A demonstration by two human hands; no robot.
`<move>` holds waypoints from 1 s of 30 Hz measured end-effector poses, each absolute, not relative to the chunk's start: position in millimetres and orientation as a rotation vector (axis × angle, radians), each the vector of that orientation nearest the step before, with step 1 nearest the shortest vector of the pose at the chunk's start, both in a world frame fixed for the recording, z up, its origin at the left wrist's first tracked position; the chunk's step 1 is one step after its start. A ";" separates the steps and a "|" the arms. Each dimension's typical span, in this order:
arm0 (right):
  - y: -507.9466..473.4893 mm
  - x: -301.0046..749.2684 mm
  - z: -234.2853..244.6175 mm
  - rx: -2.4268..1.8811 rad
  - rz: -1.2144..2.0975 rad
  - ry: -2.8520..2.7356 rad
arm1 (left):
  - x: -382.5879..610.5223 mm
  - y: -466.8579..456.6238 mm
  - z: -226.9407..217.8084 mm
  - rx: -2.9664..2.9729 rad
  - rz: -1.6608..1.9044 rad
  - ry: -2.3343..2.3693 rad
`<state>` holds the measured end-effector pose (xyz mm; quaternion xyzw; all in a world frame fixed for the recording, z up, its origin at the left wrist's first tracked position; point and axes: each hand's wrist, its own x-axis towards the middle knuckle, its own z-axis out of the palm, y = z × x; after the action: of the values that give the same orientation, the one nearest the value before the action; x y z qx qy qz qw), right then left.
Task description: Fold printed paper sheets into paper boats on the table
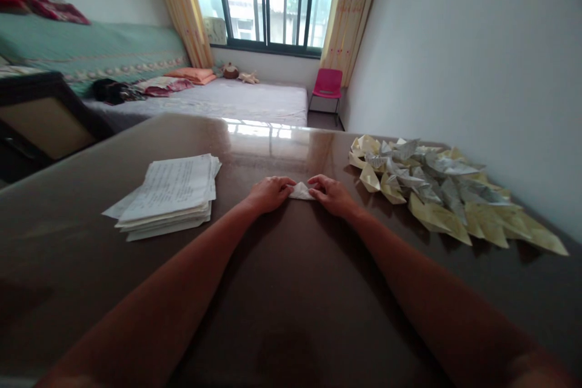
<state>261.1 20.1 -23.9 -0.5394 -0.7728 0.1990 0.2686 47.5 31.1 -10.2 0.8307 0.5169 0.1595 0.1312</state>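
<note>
Gripping opposite ends, the left hand (270, 194) and right hand (335, 195) are holding the paper (301, 192) crosswise between them, mid-frame.

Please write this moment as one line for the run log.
left hand: at left end of folded paper | right hand: at its right end | left: paper stack | right: folded shapes

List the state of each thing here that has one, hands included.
Left hand: fingers at white paper's left end
Right hand: fingers at its right end
White paper: folded, peaked in the middle
Sheets: stacked, edges uneven
Paper shapes: folded, clustered
Curtains: drawn aside
Chair: upright
Orange pillows: stacked
</note>
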 end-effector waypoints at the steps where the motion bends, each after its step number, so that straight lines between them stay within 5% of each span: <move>1: 19.5 259.8 -24.0 -1.477 0.531 -2.071 | 48.8 30.4 -8.7 2.404 0.452 1.521; 21: -6.8 240.7 3.4 -1.485 -0.183 -2.600 | 52.8 11.7 -1.4 2.731 0.430 1.389; 30: -34.6 226.6 27.6 -1.674 -0.157 -2.854 | 49.0 1.5 15.4 2.808 0.191 1.329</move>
<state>226.6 -34.6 27.6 -0.5036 -0.8584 -0.0473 -0.0856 49.0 1.5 15.4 0.9021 0.4268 0.0613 0.0145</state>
